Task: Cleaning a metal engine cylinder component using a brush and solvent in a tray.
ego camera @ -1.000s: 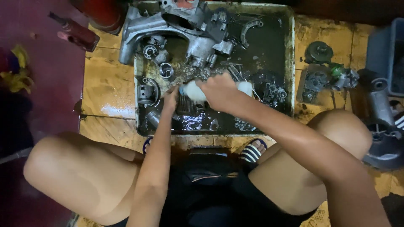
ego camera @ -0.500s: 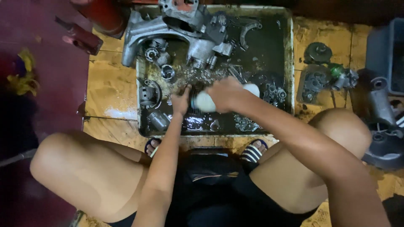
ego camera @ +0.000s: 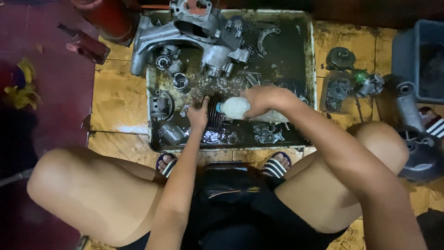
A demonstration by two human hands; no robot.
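left hand (ego camera: 199, 114) grips finned cylinder (ego camera: 213, 111) in oily tray (ego camera: 311, 69); right hand (ego camera: 262, 99) closed round white bottle (ego camera: 233, 108).

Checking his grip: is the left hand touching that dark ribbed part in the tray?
Touching. The head view shows the left hand gripping the ribbed part.

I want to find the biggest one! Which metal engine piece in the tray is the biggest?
The big grey engine casing at the tray's far left corner. It hangs over the rim, while the small round parts near the hands lie wholly inside.
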